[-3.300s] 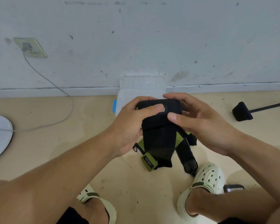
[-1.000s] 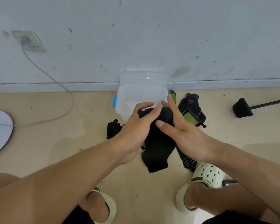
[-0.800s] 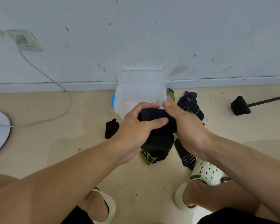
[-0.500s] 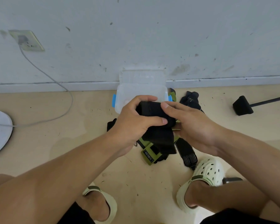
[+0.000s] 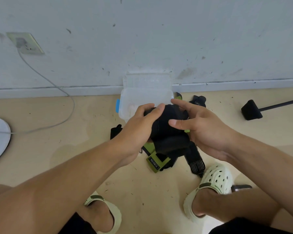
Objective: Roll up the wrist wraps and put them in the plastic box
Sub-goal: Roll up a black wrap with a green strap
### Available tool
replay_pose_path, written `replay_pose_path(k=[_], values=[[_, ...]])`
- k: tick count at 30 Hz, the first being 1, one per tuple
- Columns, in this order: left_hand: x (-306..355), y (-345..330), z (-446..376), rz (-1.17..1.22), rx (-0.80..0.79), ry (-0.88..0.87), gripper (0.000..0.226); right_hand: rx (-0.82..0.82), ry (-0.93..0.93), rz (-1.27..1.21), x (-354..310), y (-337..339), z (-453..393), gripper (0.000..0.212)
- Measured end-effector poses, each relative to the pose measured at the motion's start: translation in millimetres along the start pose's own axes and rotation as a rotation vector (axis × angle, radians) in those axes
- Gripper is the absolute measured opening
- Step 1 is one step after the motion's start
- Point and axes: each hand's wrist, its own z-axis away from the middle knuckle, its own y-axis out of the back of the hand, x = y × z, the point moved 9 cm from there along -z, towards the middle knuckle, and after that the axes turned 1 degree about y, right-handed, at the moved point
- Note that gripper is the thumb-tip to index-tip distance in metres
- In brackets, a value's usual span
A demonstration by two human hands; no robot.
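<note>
Since half a second ago: right thumb off the top of the roll, now pressing its near face; right fingers reaching over the far side. Roll thicker, less loose tail hanging than 3.3 s back.

Black wrist wrap held in the air between both hands, in front of the plastic box. Roll axis running left to right across the view; loose tail dropping toward the body, down to the heap of black-and-green wraps on the floor.

Left hand curled over the left end of the roll, fingers wrapped across the top, gripping. Right hand cupping the right end, thumb and fingers pinching the roll from near and far sides.

Box just beyond the roll, against the wall, lid up, rim partly hidden behind the fingers. Both hands about equally near it; roll directly in line with the opening.

Judgement: rolling nearly done but tail not yet taken in; drop into box next needs only a short forward reach. More wraps lying right of the box, not yet rolled.
</note>
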Motion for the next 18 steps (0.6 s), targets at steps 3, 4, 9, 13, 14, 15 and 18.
replay_pose_path(k=[3, 4, 9, 13, 14, 15, 18], values=[[-5, -5, 2, 0.118, -0.037, 0.037, 0.055, 0.020, 0.049, 0.051, -4, -2, 0, 0.079], [-6, -7, 3, 0.164, -0.054, 0.048, 0.056, 0.016, 0.054, 0.079, -3, -5, 0, 0.080], [-11, -9, 7, 0.308, 0.014, 0.046, 0.046, 0.003, 0.002, 0.011, 15, -17, 1, 0.087], [-13, -9, 9, 0.235, 0.026, 0.053, 0.044, -0.006, 0.014, -0.011, 16, -21, 0, 0.063], [-13, -8, 8, 0.212, 0.024, 0.066, 0.045, -0.011, 0.015, -0.006, 18, -20, -1, 0.064], [-13, -7, 8, 0.201, 0.026, 0.078, 0.046, -0.009, 0.020, 0.005, 18, -18, -2, 0.067], [-10, 0, 6, 0.200, 0.046, 0.096, 0.047, -0.020, 0.106, 0.119, 5, -13, -4, 0.069]])
